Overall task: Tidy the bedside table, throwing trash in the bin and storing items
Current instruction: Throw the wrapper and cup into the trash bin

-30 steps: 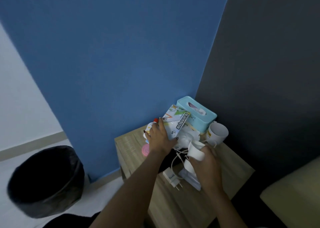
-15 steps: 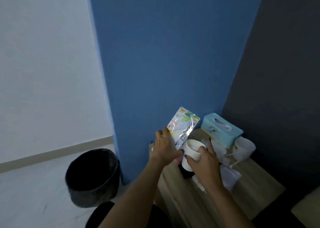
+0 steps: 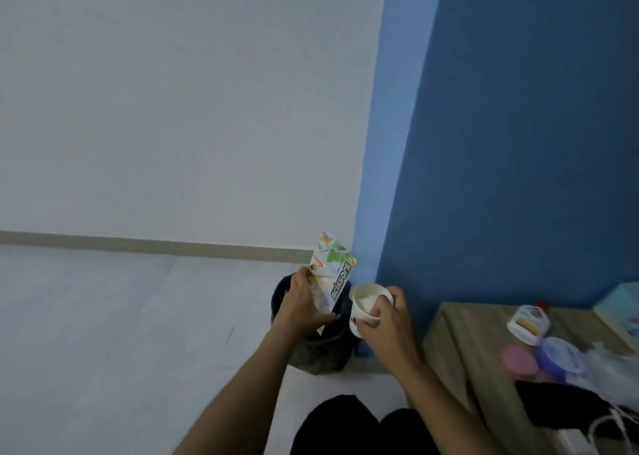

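So pkt (image 3: 332,269) & cup (image 3: 366,303) held at bin (image 3: 321,354).

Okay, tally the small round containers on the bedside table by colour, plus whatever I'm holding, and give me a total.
White container: 1
Pink container: 1
Purple container: 1
Scissors packet, in left hand: 1
Paper cup, in right hand: 1
Total: 5

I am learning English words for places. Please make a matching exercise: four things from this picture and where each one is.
Things: 1 scissors packet; 2 paper cup; 3 bin; 4 purple tub.
Places: A on the bedside table; B in the left hand; C on the floor; D in the right hand.
Pairs: 1-B, 2-D, 3-C, 4-A.
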`<action>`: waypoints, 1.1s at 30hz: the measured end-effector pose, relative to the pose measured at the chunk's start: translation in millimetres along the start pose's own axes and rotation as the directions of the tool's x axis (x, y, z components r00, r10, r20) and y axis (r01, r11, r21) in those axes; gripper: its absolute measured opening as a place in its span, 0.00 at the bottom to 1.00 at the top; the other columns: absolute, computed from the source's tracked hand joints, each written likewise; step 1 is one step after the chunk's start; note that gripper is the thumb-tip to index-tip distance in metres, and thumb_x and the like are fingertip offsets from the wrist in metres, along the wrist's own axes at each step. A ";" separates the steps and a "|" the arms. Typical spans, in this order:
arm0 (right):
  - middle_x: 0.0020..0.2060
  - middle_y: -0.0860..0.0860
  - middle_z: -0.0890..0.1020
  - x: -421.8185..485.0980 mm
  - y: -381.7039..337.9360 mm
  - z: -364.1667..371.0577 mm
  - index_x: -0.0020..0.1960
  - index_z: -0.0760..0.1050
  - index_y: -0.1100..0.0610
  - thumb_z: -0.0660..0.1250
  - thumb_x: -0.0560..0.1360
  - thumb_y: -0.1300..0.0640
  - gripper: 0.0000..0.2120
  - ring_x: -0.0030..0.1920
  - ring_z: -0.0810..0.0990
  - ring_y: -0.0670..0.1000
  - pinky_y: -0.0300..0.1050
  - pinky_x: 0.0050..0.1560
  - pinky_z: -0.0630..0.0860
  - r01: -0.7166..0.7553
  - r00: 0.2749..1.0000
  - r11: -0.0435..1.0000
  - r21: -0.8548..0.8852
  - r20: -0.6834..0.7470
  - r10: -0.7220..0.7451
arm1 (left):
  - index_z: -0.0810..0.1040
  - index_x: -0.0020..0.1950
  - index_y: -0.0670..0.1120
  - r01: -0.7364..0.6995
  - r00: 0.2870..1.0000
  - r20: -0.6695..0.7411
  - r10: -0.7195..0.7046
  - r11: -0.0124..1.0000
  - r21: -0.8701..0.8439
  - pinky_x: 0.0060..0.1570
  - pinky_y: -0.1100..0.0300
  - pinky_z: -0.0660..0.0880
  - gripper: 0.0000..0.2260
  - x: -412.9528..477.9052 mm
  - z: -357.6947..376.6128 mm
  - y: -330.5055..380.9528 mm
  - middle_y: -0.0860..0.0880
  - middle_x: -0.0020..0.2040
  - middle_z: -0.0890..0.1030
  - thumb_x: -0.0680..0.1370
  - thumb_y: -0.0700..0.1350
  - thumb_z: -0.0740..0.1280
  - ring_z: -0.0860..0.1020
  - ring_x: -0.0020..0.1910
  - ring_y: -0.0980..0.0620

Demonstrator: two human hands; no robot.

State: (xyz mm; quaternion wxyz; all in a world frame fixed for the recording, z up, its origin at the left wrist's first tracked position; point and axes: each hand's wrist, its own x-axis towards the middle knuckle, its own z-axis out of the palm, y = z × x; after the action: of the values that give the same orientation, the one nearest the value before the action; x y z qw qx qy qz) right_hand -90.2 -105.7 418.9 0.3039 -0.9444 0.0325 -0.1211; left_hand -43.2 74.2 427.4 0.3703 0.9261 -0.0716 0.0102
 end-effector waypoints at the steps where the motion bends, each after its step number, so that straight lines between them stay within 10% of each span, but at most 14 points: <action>1: 0.59 0.51 0.70 10.8 -3.5 11.0 0.36 0.65 0.53 0.76 0.65 0.50 0.19 0.44 0.77 0.58 0.48 0.37 0.76 0.021 1.000 1.000 -0.014 0.006 -0.021 | 0.56 0.72 0.38 0.030 1.000 -0.010 -0.030 1.000 -0.006 0.63 0.54 0.69 0.49 6.0 -1.4 -11.2 0.43 0.67 0.65 0.61 0.54 0.79 0.67 0.67 0.44; 11: 0.62 0.51 0.68 123.7 34.1 153.6 0.42 0.70 0.51 0.73 0.69 0.47 0.13 0.52 0.78 0.55 0.42 0.42 0.74 0.044 0.990 0.997 -0.062 0.137 -0.035 | 0.55 0.75 0.40 0.302 0.944 -0.081 -0.320 0.936 -0.183 0.66 0.55 0.66 0.51 118.1 73.2 -131.9 0.42 0.72 0.64 0.61 0.53 0.80 0.63 0.72 0.43; 22: 0.70 0.56 0.63 162.2 123.0 288.2 0.52 0.73 0.57 0.71 0.71 0.46 0.18 0.55 0.78 0.61 0.49 0.43 0.77 -0.025 0.952 0.978 -0.207 0.292 0.086 | 0.38 0.76 0.38 0.660 0.746 0.170 -0.644 0.749 -0.061 0.69 0.44 0.63 0.56 174.4 205.5 -232.7 0.33 0.73 0.57 0.67 0.54 0.76 0.62 0.71 0.33; 33: 0.75 0.55 0.58 148.2 114.3 270.3 0.71 0.61 0.48 0.70 0.73 0.51 0.30 0.63 0.74 0.59 0.52 0.50 0.78 -0.032 0.927 0.994 -0.103 0.369 0.069 | 0.38 0.77 0.41 0.635 0.762 0.144 -0.632 0.772 0.030 0.68 0.44 0.64 0.55 149.6 186.1 -215.0 0.34 0.74 0.55 0.68 0.56 0.75 0.63 0.71 0.35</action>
State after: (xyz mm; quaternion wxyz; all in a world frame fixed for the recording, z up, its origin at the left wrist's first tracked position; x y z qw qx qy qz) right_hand 121.8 -65.6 170.9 0.2622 -0.9625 0.0045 0.0694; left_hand 128.6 81.4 156.0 0.3552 0.8903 0.2180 -0.1835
